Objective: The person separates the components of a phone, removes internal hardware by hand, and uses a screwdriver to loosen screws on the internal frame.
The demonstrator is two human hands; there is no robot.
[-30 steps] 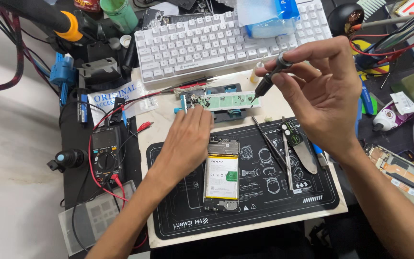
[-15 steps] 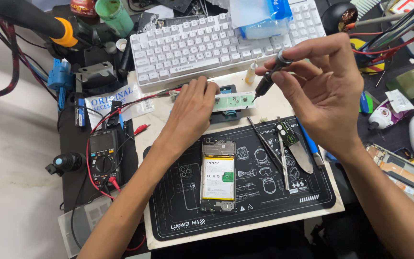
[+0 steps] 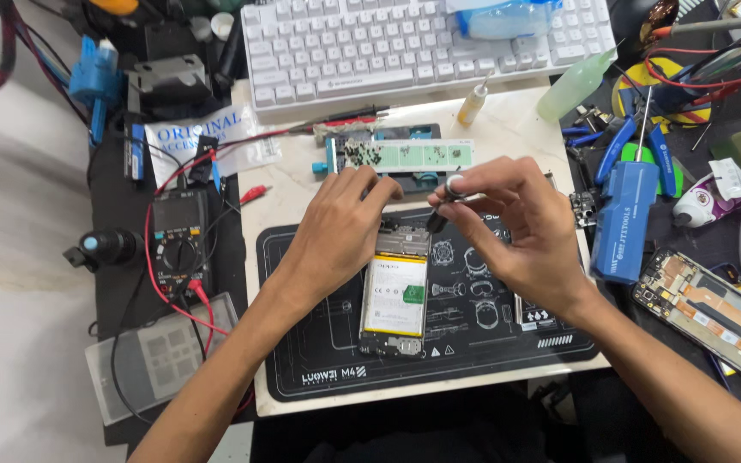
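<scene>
Phone [image 3: 396, 291], back cover off, lies face down on the black work mat [image 3: 319, 360] in the middle of the tabletop [image 3: 516, 120], battery showing. Mat likely there to stop it sliding and to catch small screws.

White keyboard [image 3: 370, 43] sits behind the mat, out of the work zone. Blue tool case [image 3: 623, 223] stands just right of the mat, second opened phone [image 3: 709, 313] further right. Multimeter [image 3: 180, 249] with red leads off the mat's left edge, near but clear of the hands.

Green screw tray [image 3: 405, 156] sits just behind the phone's top end, dotted with small dark screws.

Left hand [image 3: 336, 236] rests on the mat at the phone's top-left corner, fingers curled down at the tray's front edge; looks like bracing, can't tell if it pinches anything.

Right hand [image 3: 516, 231] is closed on a small screwdriver [image 3: 443, 206], fingertip capping the round top, tip angled down at the phone's top edge, a grip that suits spinning fine screws.
</scene>
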